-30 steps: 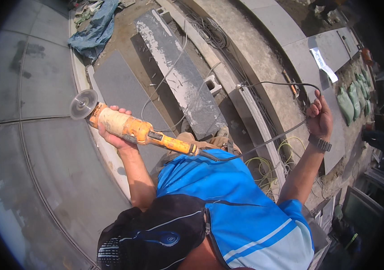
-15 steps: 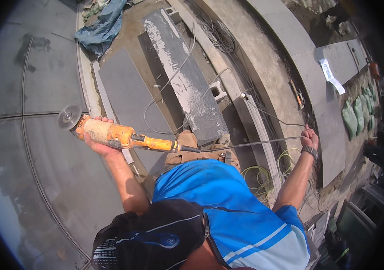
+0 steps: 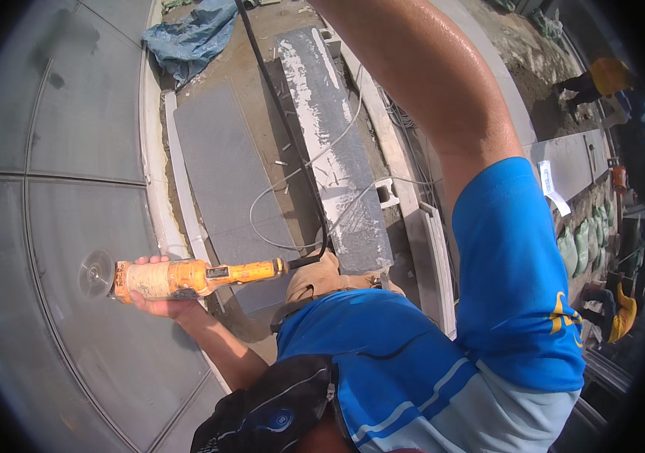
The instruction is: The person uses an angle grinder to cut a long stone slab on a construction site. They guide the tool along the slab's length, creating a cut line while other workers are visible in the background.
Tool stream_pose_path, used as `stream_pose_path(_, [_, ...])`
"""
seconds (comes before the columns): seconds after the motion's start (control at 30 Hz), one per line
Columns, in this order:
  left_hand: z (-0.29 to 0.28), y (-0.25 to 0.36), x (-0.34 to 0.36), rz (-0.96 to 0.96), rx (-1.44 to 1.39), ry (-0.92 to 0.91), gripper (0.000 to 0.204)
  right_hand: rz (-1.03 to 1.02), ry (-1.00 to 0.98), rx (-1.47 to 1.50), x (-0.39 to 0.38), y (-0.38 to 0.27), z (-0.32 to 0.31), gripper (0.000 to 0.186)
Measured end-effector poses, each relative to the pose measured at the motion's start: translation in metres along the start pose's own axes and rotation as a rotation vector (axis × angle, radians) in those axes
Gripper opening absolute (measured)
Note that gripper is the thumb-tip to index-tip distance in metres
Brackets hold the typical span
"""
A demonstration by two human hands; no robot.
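My left hand (image 3: pixel 162 305) is wrapped round the body of an orange angle grinder (image 3: pixel 192 278), held level at the left. The grinder's round cutting disc (image 3: pixel 97 273) points left, in front of large grey glass panels; whether it spins I cannot tell. From the grinder's tail a black power cord (image 3: pixel 323 215) bends upward and runs taut past the upper edge. My right forearm (image 3: pixel 421 68) reaches up and forward across the view, and its hand lies outside the picture.
A long grey stone slab (image 3: pixel 337 174) with white smears lies ahead, beside a flat dark panel (image 3: pixel 220 151). Thin grey cable (image 3: pixel 256 219) loops across both. A blue tarp (image 3: pixel 194 41) is crumpled at the far left. Two people in yellow tops (image 3: pixel 611 77) are at the right, near green bags (image 3: pixel 583 245).
My right arm has swung from the right side up and forward, its hand leaving the view; the power cord now runs upward. The grinder appears lower, still in my left hand.
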State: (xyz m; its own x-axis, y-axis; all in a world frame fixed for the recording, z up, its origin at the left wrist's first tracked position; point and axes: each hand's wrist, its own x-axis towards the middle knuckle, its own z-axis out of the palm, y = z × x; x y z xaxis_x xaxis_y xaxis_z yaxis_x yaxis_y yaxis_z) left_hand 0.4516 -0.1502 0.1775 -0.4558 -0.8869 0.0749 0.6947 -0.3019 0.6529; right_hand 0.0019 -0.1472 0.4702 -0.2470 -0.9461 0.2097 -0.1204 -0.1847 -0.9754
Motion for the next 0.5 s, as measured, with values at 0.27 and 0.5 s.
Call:
stream_pose_path(0.27, [-0.042, 0.076, -0.015, 0.264, 0.161, 0.185, 0.060, -0.232, -0.873, 0.090, 0.122, -0.003, 0.142, 0.028])
stream_pose_path(0.5, [-0.028, 0.047, -0.001, 0.118, 0.052, 0.071, 0.059, 0.075, -0.097, -0.218, 0.033, 0.058, -0.018, 0.037])
